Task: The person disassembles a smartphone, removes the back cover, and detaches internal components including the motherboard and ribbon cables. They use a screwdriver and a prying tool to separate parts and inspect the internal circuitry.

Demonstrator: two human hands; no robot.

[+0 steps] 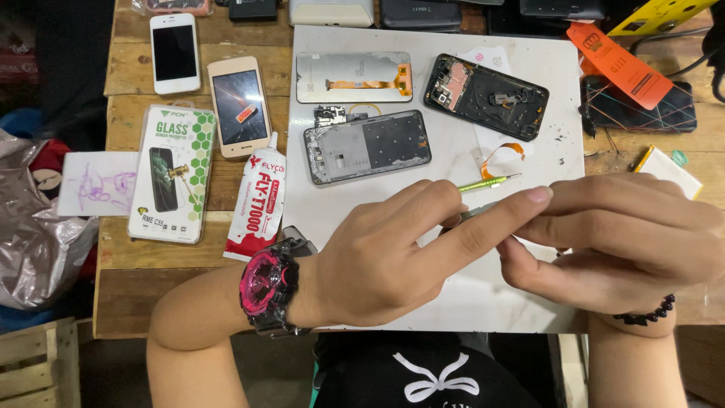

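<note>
1. Two: counted that many bare hands over the near edge of the white mat (529,155) on the wooden counter (151,261), fingertips touching.
2. Found the left hand (393,249), with a pink and black watch (266,289) at the wrist, stretched to the right, its long finger laid against the right hand (627,234).
3. Spotted a slim grey piece (479,211) peeking out between the left fingers; could not tell whether that grip was clenched on it.
4. Found the right grip curled inward, a dark bead bracelet (646,311) at the wrist; could not tell what, if anything, sat inside.
5. Placed the green screwdriver (483,183) just behind the left fingers, tip pointing right, handle end hidden by them; could not tell whether held or lying on the mat.
6. Noted farther back on the mat a grey phone frame (368,146), a display panel (353,77) with an orange flex, a black opened phone housing (487,96) and a loose orange ribbon cable (502,155).
7. Saw to the left, off the mat, a red and white glue tube (258,200), a screen protector pack (170,174), a gold phone (239,106) and a white phone (174,51).
</note>
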